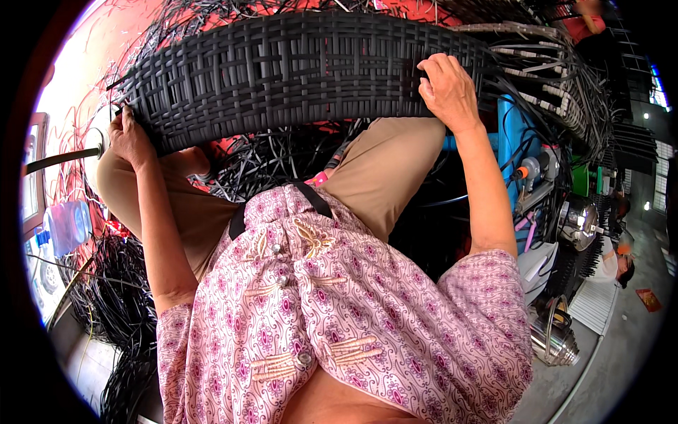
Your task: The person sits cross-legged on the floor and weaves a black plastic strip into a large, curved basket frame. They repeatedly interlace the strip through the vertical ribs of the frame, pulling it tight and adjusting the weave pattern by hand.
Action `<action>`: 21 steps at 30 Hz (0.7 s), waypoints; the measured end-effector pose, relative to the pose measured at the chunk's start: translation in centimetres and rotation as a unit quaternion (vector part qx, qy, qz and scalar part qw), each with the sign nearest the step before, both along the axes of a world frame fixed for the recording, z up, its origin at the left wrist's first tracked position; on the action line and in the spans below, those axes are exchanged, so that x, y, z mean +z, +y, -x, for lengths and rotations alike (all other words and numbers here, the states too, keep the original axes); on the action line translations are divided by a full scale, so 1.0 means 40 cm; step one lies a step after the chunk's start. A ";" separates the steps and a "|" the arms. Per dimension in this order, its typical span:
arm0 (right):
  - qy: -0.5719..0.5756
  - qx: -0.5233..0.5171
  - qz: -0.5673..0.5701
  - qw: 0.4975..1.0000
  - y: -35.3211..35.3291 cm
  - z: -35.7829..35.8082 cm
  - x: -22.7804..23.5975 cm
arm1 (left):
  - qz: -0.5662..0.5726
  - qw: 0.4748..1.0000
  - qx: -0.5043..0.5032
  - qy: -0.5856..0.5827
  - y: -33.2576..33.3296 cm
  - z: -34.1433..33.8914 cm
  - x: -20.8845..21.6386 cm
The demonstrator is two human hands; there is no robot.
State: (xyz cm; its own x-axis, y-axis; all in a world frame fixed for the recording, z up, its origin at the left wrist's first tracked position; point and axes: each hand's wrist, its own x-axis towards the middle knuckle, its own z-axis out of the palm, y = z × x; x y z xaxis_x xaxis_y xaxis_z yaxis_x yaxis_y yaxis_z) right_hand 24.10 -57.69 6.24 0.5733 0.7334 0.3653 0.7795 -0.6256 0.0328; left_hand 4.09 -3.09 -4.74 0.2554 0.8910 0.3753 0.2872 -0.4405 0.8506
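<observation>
A long, curved panel of black woven strips (282,71) lies across my knees, its weave looser along the upper part. At the panel's left end, my left hand (132,139) is closed with its fingertips pinched on the corner, near a loose strip end. My right hand (448,90) rests over the right part of the panel, fingers curled and thumb close to them. Whether a strip lies between those fingertips cannot be made out. The panel's underside is hidden.
Heaps of loose black strips (116,304) lie at the left and under the panel. Another woven piece with pale bars (540,71) stands at the far right. Nearby are a blue frame (506,134), a shiny metal pot (578,222) and a metal container (554,336). Another person (614,265) is farther right.
</observation>
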 end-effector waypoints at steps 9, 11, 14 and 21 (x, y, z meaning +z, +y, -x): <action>0.008 -0.046 0.002 0.999 -0.002 0.021 -0.024 | -0.006 1.000 -0.002 -0.005 0.010 -0.001 -0.013; -0.011 -0.069 -0.002 0.998 0.000 0.040 -0.018 | -0.013 1.000 -0.005 0.002 0.009 -0.001 -0.015; -0.060 -0.093 0.000 0.994 0.006 0.054 -0.029 | 0.007 1.000 -0.017 -0.021 0.004 0.000 -0.010; -0.061 -0.123 0.003 0.991 -0.003 0.054 -0.065 | 0.021 0.999 -0.023 -0.030 0.027 0.003 -0.031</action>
State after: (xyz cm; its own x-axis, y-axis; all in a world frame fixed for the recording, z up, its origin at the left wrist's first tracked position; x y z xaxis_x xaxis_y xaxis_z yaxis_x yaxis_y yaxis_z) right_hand 21.92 -57.81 3.63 0.6866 0.5799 0.4384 0.5944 -0.7951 0.1208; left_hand 3.99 -1.99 -5.96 0.2742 0.8940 0.3544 0.2147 -0.4161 0.8836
